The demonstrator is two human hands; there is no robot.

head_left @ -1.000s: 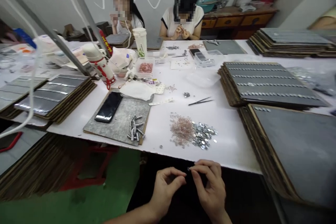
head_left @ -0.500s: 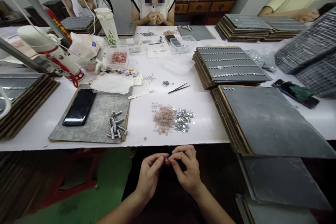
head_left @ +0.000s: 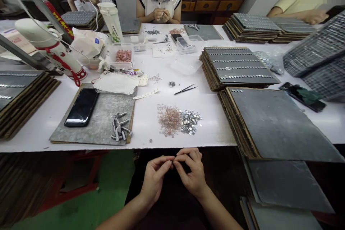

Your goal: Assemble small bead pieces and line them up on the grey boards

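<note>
Just below the table's front edge, my left hand (head_left: 155, 178) and my right hand (head_left: 191, 172) meet at their fingertips. Thumb and forefinger of each are pinched around a small metal disc (head_left: 171, 163), mostly hidden by the fingers. On the table beyond them lies a pile of tiny pinkish clear rings (head_left: 169, 119). Touching its right side is a heap of small silver discs (head_left: 191, 122). Farther back are black tweezers (head_left: 185, 89) and a little cluster of metal pieces (head_left: 171, 84).
To the right, stacked grey boards (head_left: 242, 66) carry rows of discs; a nearer board (head_left: 280, 125) holds several at its corner. At left, a black phone (head_left: 81, 107) and short stacks of metal discs (head_left: 120, 127) rest on a grey board (head_left: 104, 133). A co-worker (head_left: 159, 3) sits opposite.
The disc between my fingertips is more covered than before, and my fingers have shifted slightly. The whole view has moved a little. A co-worker's hands at the back left have lowered.
</note>
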